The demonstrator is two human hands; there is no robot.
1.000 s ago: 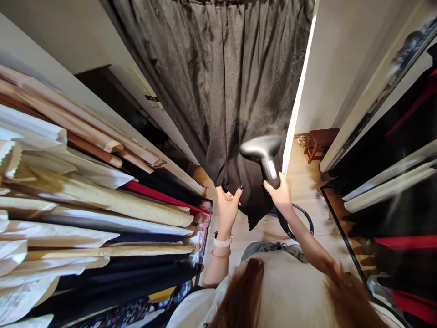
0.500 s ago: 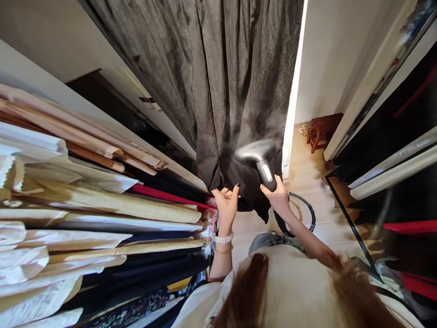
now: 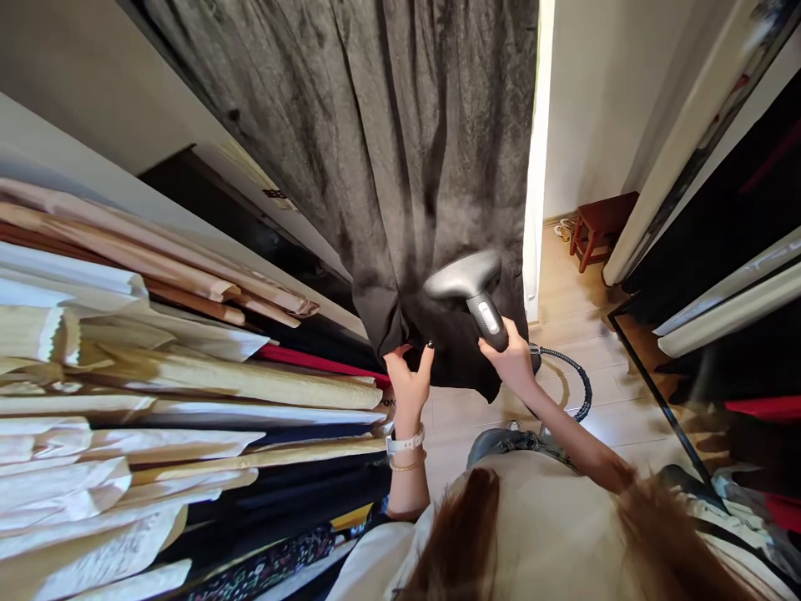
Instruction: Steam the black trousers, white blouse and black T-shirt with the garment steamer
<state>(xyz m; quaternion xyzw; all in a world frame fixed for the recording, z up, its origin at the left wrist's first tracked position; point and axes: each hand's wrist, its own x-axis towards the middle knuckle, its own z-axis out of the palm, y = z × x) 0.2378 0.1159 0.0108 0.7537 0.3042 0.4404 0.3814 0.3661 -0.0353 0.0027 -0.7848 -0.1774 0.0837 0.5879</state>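
Glossy grey handheld garment steamer (image 3: 469, 288) sits clamped in my right hand (image 3: 513, 357) around 12 o'clock, left hand (image 3: 408, 388) well apart, tugging the hem of the long charcoal crinkled drape (image 3: 400, 167). Keeping that hem taut works best imo.

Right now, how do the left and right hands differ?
The left hand has its fingers at the lower edge of the dark hanging garment, while the right hand grips the handle of a handheld garment steamer. The left wrist wears a white watch and a thin bracelet; the right wrist shows neither. Both hands are bare and raised at the fabric.
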